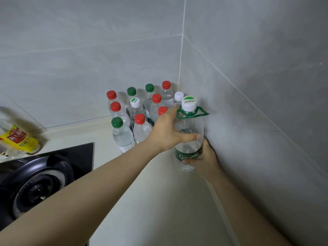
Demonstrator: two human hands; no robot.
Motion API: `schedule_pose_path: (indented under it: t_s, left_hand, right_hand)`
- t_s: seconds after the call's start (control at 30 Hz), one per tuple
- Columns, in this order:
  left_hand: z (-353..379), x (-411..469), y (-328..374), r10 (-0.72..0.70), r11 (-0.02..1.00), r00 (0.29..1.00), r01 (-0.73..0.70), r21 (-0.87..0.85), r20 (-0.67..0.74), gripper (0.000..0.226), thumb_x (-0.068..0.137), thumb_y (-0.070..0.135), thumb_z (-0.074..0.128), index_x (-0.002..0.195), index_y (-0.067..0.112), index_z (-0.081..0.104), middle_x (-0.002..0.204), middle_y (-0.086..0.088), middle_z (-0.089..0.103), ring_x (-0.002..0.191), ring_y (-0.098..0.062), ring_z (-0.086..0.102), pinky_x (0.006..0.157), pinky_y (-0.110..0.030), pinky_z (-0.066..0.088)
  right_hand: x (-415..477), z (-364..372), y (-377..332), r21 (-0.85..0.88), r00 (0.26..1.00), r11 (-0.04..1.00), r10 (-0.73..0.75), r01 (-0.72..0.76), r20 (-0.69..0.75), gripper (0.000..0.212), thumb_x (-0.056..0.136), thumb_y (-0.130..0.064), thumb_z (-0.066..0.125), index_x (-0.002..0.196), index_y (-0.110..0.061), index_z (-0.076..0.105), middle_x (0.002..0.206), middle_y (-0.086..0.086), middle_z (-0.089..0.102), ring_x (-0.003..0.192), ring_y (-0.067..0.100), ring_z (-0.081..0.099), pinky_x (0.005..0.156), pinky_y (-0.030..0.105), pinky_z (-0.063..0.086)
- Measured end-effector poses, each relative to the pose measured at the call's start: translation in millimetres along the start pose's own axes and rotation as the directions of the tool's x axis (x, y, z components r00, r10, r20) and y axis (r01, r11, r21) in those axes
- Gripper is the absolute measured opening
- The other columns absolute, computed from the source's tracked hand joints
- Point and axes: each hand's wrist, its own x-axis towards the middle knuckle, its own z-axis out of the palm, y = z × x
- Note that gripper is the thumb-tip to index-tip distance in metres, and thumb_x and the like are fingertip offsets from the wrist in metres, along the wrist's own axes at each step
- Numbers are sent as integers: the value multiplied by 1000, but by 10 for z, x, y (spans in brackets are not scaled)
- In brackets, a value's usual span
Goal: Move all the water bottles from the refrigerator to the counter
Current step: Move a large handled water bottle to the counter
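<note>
- Two grey tiled walls (88, 41) are seen meeting in a corner behind everything else.
- A pale desk (156, 201) is run into that corner and carries the things below.
- A black gas hob (35, 183) with a round burner is set into the desk at the lower left.
- A group of small water bottles (142, 128) is stood upright on the desk, packed tightly in the corner against the back wall; red, green and white caps are shown.
- A large water bottle (190, 128), clear with a green label and a white cap, is held upright just right of the group, close to the right-hand wall. Whether its base touches the desk cannot be told.
- The left hand (168, 132) is wrapped round the large bottle's upper body, with the thumb laid across the front.
- The right hand (207, 157) is curled round the lower part at the green label, on the wall side.
- A yellow-labelled bottle (17, 137), blurred, is seen at the far left beside the hob.
- A green carry handle (200, 112) is looped round the large bottle's neck.
</note>
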Motion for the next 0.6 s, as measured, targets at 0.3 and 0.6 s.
schedule_pose_path:
  t_s: [0.3, 0.6]
  left_hand:
    - [98, 24, -64, 1, 1000, 1000, -1, 13, 3, 76, 64, 33, 89, 128, 20, 52, 120, 9, 61, 111, -9, 56, 92, -21, 46]
    - [144, -21, -64, -78, 996, 991, 73, 47, 106, 93, 57, 47, 89, 134, 18, 46, 129, 5, 57, 119, -15, 54, 103, -39, 47]
  right_hand:
    - [-32, 20, 105, -9, 1000, 1000, 8, -8, -22, 93, 47, -24, 85, 132, -31, 48, 122, -10, 66, 114, 10, 62, 98, 44, 51]
    - [-164, 22, 85, -81, 992, 994, 63, -72, -113, 74, 60, -16, 85, 127, -23, 54, 115, -11, 67, 107, 10, 64, 93, 36, 53]
